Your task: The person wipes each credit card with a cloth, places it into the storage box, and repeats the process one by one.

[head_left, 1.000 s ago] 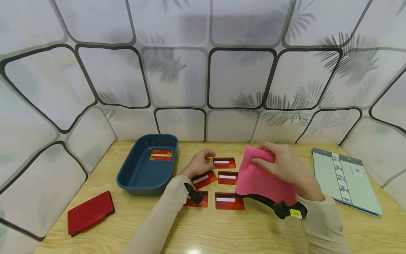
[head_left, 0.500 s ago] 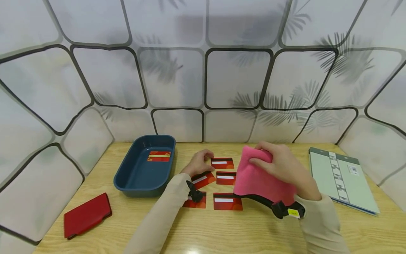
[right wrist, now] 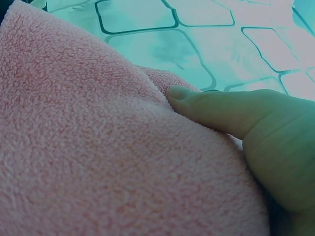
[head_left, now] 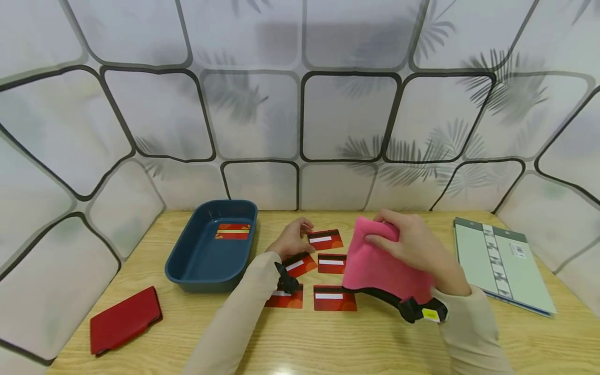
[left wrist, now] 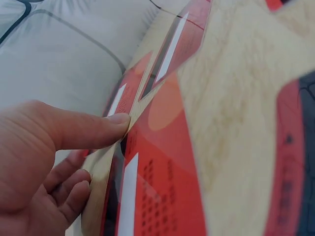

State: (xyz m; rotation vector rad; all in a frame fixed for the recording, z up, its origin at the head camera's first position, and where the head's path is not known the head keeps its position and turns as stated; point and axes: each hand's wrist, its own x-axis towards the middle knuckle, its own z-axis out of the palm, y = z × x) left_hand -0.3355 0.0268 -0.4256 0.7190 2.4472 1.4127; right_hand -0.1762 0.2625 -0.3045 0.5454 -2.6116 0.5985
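Note:
My left hand (head_left: pixel 291 238) is at the left end of the back red card (head_left: pixel 325 239), thumb and fingers pinching its edges. In the left wrist view the thumb (left wrist: pixel 98 129) lies along the card's near side, while the index fingertip is hidden. Just below lies a slanted red card (head_left: pixel 301 264), close under the thumb. My right hand (head_left: pixel 417 247) grips the top of a folded pink fleecy cloth (head_left: pixel 382 260), its thumb (right wrist: pixel 206 105) pressing the fold. The cloth hangs upright over the table beside the cards.
More red cards lie in front: a middle card (head_left: pixel 332 263), a front right card (head_left: pixel 335 298) and a front left card (head_left: pixel 286 299) partly behind the wrist strap. A blue tray (head_left: pixel 206 265) holds one card (head_left: pixel 233 231). A red wallet (head_left: pixel 125 320) and green folder (head_left: pixel 506 265) lie at the sides.
The back card has turned slightly, its right end now a little higher under my left hand. The whole view has shifted slightly; the right hand keeps its grip on the cloth.

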